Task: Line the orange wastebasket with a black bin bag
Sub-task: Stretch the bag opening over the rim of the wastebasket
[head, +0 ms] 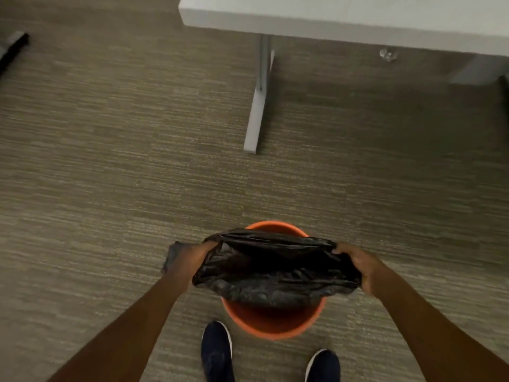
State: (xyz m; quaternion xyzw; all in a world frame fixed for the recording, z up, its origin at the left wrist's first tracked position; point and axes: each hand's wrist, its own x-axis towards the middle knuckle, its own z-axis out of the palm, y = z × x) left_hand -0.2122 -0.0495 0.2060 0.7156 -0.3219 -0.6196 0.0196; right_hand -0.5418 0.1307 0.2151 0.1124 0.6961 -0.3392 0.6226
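Note:
An orange wastebasket (271, 325) stands on the carpet just in front of my feet. A black bin bag (275, 271) is stretched wide open right above its mouth and covers most of the opening. My left hand (190, 261) grips the bag's left edge. My right hand (360, 267) grips its right edge. Only the far rim and the near wall of the basket show around the bag.
A white table (358, 15) stands ahead at the upper right, its grey leg (257, 106) reaching onto the carpet. A small clear object (387, 55) lies under the table. A dark object (12, 49) sits at the far left. My two dark shoes (216, 351) are at the bottom.

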